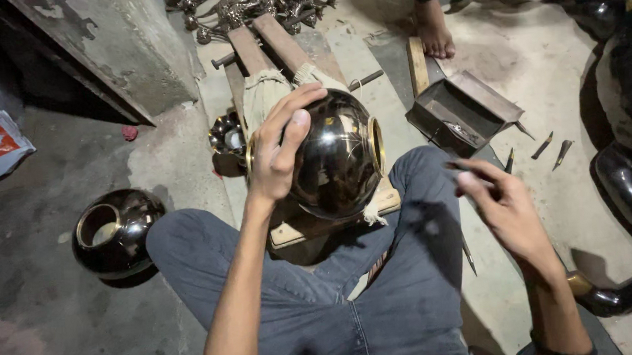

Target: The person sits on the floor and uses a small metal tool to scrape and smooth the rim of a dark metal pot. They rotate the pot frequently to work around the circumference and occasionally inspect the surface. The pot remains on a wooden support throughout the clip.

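Seated cross-legged on the concrete floor (52,322), the person steadies a dark, polished round metal pot (337,161) with the left hand (278,147), fingers spread and pressed over its curved shoulder; the pot lies on its side on a wooden block (301,229) between the knees, its brass-coloured rim (377,145) turned away from that hand. The right hand (507,208) is raised well apart to the right, blurred, fingers pinched together on something thin and dark whose identity cannot be told. A second dark pot (112,230) with a brass rim sits on the floor beyond the left hand; a small open metal box (459,108) and several loose pointed chisels (551,145) lie beyond the right hand, and another person's bare foot (435,32) stands near the box. Risks, as judged from this arrangement: the glossy, rounded surface gives the spread palm little purchase, so the pot could roll off the block; a slipped tool tip could score the finish or strike the steadying fingers; the scattered chisels lie close to the bare foot.
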